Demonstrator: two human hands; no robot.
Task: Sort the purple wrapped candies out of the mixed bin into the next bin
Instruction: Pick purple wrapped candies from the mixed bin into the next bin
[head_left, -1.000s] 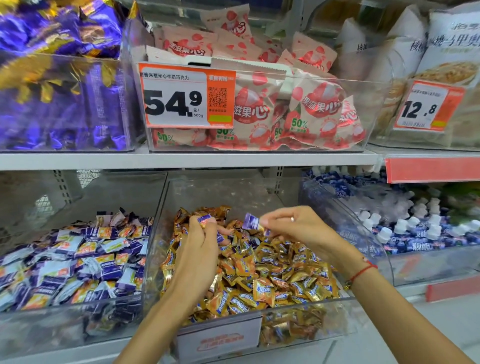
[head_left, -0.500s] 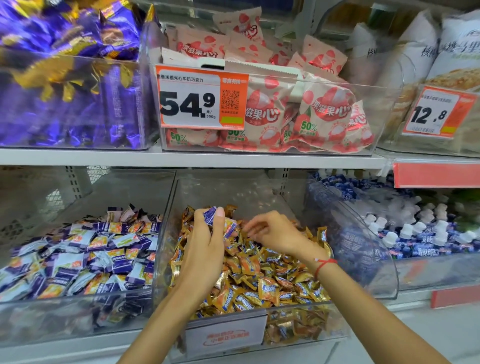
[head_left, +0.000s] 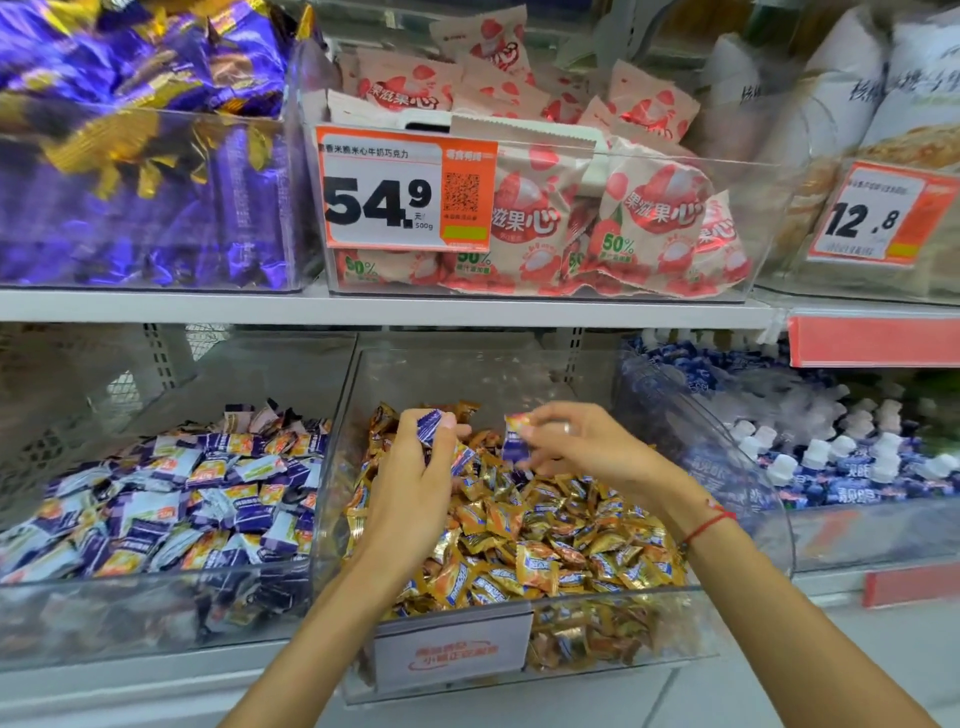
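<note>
Shop shelving is seen from the head view, with clear plastic bins on two levels. On the lower level, the mixed bin is filled with gold-wrapped candies. Above it, several purple wrapped candies are gripped in the curled fingers of the left hand. One more purple candy is pinched by the fingertips of the right hand. Just left, the next bin is observed holding purple-and-white candies.
</note>
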